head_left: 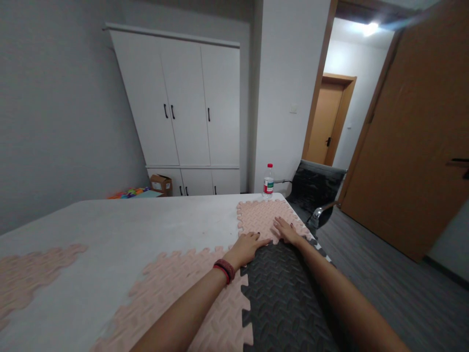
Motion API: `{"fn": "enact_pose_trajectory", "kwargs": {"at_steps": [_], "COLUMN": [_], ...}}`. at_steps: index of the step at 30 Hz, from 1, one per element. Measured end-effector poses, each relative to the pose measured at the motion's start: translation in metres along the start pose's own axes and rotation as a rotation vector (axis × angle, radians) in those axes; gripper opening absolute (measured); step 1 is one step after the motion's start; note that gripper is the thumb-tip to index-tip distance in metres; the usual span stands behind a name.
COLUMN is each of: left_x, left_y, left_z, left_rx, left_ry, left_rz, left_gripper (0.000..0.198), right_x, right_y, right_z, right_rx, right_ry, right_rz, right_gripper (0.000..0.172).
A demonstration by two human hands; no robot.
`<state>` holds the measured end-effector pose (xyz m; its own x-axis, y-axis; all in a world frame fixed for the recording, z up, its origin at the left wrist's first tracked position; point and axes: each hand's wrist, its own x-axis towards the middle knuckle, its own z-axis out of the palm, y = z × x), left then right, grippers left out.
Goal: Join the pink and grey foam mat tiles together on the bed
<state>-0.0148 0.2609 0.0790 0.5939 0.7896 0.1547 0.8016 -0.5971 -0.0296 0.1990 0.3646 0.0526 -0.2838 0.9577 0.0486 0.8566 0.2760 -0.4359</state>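
Observation:
My left hand (246,248), with a dark red band at the wrist, lies flat with fingers stretched out where the near pink foam mat tile (198,278) meets the black foam mat tile (282,293). Its fingertips reach the near edge of the far pink foam mat tile (262,215). My right hand (287,231) rests palm down with fingers spread on that far tile, close to its seam with the black one. Puzzle-like teeth line the tiles' edges. Neither hand grips anything. Parts of the seams are hidden under the hands and forearms.
Another pink tile (29,274) lies at the left on the white table (146,222). A bottle with a red cap (268,182) stands at the table's far right corner. Beyond the right edge is a black chair (318,188). A white cabinet (183,98) and a cardboard box (161,184) stand behind.

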Motion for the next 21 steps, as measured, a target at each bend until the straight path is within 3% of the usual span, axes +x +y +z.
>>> {"fn": "enact_pose_trajectory", "kwargs": {"at_steps": [5, 10, 14, 21], "left_x": [0.008, 0.009, 0.009, 0.012], "left_y": [0.017, 0.023, 0.026, 0.037], "left_z": [0.000, 0.002, 0.000, -0.008], "left_rx": [0.107, 0.167, 0.200, 0.247], "left_ry": [0.014, 0.040, 0.045, 0.021], "left_rz": [-0.033, -0.036, -0.036, -0.054], "left_gripper": [0.046, 0.045, 0.045, 0.041], "right_x": [-0.002, -0.020, -0.021, -0.018], "right_y": [0.034, 0.068, 0.073, 0.069], "right_z": [-0.026, -0.018, -0.012, -0.023], "right_rx": [-0.011, -0.141, -0.219, -0.298], "right_ry": [0.104, 0.034, -0.067, -0.222], "right_rz": [0.014, 0.085, 0.096, 0.074], "right_gripper": [0.057, 0.068, 0.087, 0.103]}}
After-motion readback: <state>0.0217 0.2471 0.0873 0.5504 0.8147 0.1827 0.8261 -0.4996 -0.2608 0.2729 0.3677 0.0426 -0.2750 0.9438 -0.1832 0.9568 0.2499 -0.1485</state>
